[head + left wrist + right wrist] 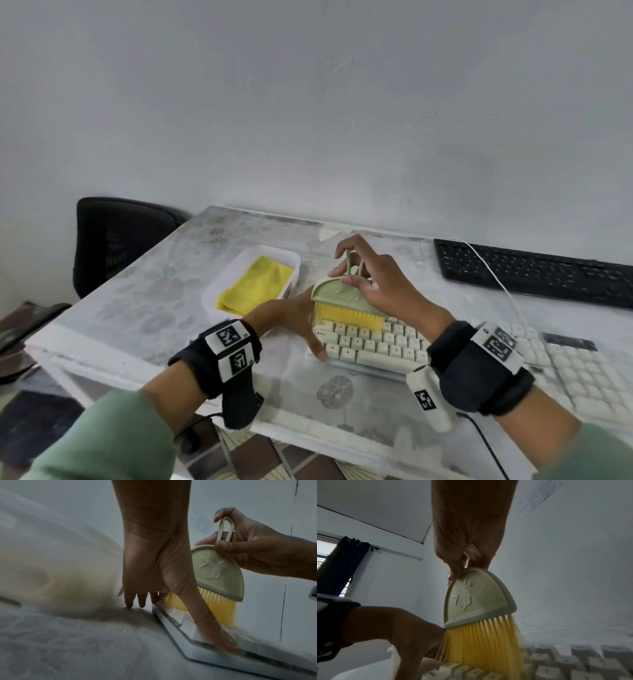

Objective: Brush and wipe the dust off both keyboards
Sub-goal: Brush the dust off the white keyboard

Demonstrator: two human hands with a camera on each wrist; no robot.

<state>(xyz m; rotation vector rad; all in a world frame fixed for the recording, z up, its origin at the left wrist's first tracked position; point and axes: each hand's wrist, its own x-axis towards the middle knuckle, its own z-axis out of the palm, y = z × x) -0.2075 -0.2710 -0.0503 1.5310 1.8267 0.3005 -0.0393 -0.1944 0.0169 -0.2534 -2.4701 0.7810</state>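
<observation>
One small brush (343,301), light, with soft bendy yellow hairs on the white keyboard (376,346); best held by its thin loop. Pinched there by right hand (383,284). Left hand (294,322) flat, fingers straight, steadying keyboard's 9 o'clock end. Black keyboard (534,270) at 2 o'clock.

Pale, mottled surface (144,301) against the wall. Lying on it: white keyboard (376,346) near the front edge, black keyboard (534,270) further back at right, white tray (219,291) with a folded yellow cloth (257,286) at left.
</observation>
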